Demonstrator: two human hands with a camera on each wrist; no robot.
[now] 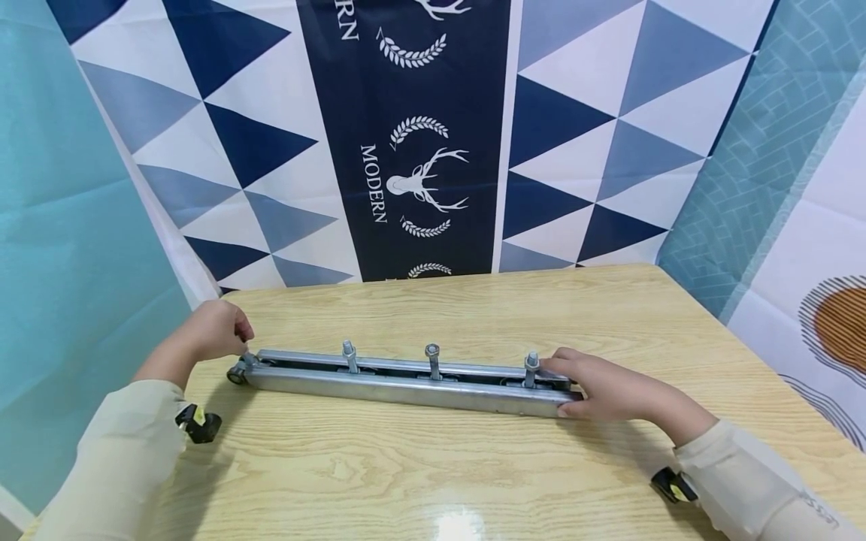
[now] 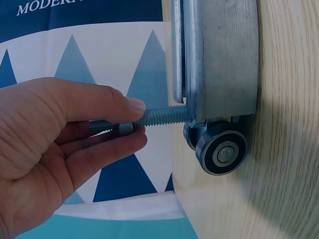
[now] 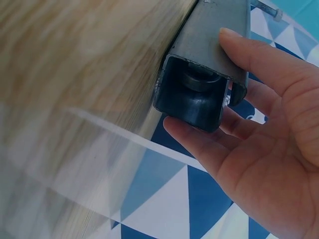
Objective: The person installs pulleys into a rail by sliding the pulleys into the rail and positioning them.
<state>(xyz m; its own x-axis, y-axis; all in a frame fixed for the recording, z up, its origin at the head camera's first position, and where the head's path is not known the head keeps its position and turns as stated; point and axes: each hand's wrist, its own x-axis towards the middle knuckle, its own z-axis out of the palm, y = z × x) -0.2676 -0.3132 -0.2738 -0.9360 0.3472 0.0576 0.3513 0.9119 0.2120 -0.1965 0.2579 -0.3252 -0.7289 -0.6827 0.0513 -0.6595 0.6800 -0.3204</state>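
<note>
A long steel C-channel rail (image 1: 406, 392) lies across the table, its slot facing up. My left hand (image 1: 215, 330) is at the rail's left end, pinching the threaded bolt (image 2: 167, 116) of a roller trolley between thumb and fingers, with a nut (image 2: 126, 129) at the fingertips. The trolley's black-sealed wheels (image 2: 222, 149) show just outside the rail's end. At the other end my right hand (image 1: 609, 387) grips the rail, thumb on the near side and fingers on the far side. In the right wrist view a wheel (image 3: 199, 79) shows inside the open end.
Out of the slot stand three more upright bolts: a left one (image 1: 349, 357), a middle one (image 1: 433, 362) and a right one (image 1: 531, 370) by my right hand. Patterned cloth (image 1: 433, 150) hangs behind the wooden table (image 1: 379, 473).
</note>
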